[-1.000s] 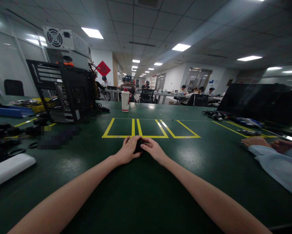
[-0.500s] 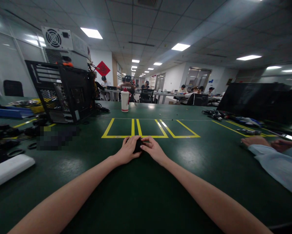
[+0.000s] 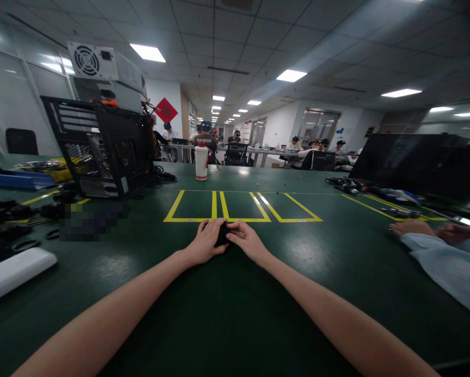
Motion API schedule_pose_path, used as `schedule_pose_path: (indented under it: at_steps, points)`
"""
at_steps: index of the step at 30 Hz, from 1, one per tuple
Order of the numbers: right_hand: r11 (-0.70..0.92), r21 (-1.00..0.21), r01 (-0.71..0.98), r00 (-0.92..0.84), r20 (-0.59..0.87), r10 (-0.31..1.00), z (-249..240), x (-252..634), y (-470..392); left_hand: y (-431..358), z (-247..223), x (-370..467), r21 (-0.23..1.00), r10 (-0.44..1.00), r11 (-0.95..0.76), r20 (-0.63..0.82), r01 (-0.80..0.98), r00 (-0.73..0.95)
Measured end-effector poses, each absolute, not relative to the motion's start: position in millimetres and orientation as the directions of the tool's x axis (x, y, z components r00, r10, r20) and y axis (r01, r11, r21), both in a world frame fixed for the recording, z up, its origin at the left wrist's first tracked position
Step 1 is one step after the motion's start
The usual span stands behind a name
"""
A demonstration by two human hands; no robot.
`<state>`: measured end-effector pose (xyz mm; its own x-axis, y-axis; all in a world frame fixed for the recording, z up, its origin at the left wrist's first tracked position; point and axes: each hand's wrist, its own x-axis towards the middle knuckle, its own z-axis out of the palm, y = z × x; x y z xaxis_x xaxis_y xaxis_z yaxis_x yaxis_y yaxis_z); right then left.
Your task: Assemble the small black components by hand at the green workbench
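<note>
A small black object sits between my two hands, just in front of the yellow tape outlines on the green table. My left hand is wrapped over its left side, fingers curled round it. From the right, my right hand pinches at its edge with thumb and fingers. Most of the object is covered by the hands, and its kind cannot be made out.
A black computer case with a power supply on top stands left. Beyond the tape is a white cup. A white elongated object lies left. At right are a co-worker's sleeve and a dark panel.
</note>
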<state>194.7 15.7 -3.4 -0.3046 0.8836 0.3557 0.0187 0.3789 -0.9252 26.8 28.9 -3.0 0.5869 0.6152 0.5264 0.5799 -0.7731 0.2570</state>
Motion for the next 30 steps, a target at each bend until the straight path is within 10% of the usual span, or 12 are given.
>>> schedule_pose_path:
  at_steps: [30]
  points:
    - [0.35,-0.937,0.012,-0.359,0.323,0.876,-1.2,196.2,10.5,21.5,0.8,26.9,0.242,0.62,-0.769,0.507,0.592,0.598]
